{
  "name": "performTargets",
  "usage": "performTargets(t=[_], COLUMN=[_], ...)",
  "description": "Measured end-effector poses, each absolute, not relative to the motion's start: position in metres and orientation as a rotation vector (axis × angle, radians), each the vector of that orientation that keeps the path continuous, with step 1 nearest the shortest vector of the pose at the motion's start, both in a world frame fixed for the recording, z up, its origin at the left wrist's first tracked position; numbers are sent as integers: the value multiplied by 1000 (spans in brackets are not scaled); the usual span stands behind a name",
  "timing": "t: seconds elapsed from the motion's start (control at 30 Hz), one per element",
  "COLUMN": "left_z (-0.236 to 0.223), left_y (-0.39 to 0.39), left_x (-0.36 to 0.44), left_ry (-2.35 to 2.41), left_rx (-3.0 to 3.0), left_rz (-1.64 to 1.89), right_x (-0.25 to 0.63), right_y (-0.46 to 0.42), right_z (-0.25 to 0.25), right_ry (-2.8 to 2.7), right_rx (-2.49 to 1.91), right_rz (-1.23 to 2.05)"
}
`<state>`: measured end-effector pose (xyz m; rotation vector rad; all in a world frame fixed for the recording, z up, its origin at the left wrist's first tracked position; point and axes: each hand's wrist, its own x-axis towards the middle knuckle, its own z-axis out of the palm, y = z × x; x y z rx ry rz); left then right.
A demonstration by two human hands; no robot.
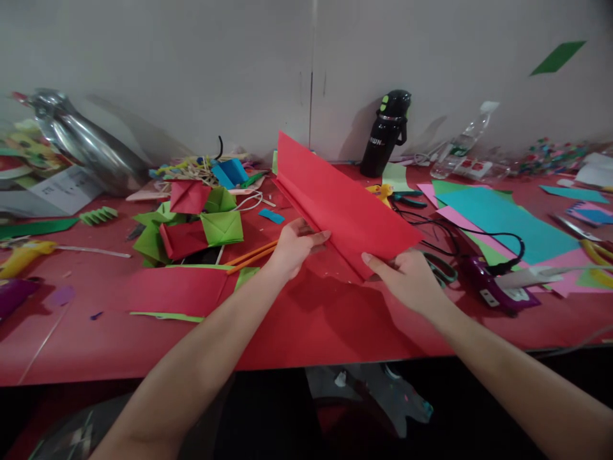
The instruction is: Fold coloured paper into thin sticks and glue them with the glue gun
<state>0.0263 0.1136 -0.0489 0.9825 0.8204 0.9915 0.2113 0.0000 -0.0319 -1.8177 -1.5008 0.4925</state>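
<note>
A sheet of red paper [338, 198] is held up slantwise over the table, with a narrow fold running along its lower edge. My left hand [297, 246] pinches that folded edge near its middle. Gripping the lower right corner is my right hand [402, 271], its thumb on the near side and the other fingers partly hidden behind the sheet. Left of my hands lie orange pencils [253, 255] and a flat stack of red and green paper strips [177, 291]. Folded red and green paper pieces [191, 223] are heaped just beyond them.
A black flask [387, 134] and a clear plastic bottle [464, 144] stand at the back. Coloured sheets [512, 220], a purple power strip [498, 291] with cables, and scissors [440, 268] lie rightward. On the left are a steel jug [86, 140] and a yellow glue gun [26, 255].
</note>
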Motion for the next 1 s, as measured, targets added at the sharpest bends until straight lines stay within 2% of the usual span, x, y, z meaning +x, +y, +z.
performTargets(t=[0.1, 0.23, 0.33, 0.6, 1.0], left_z=[-48, -45, -45, -48, -50], left_y=[116, 116, 115, 118, 120], left_x=[24, 24, 24, 23, 23], left_ry=[788, 768, 756, 759, 740], left_rx=[932, 896, 907, 941, 940], left_rz=[971, 949, 937, 898, 935], right_x=[214, 213, 213, 219, 215], right_y=[4, 8, 9, 9, 10], right_z=[-33, -37, -40, -46, -42], right_ry=[-1321, -922, -774, -745, -702], right_rx=[-1802, -1529, -1404, -1340, -1341], right_rz=[667, 1116, 1261, 1303, 1184])
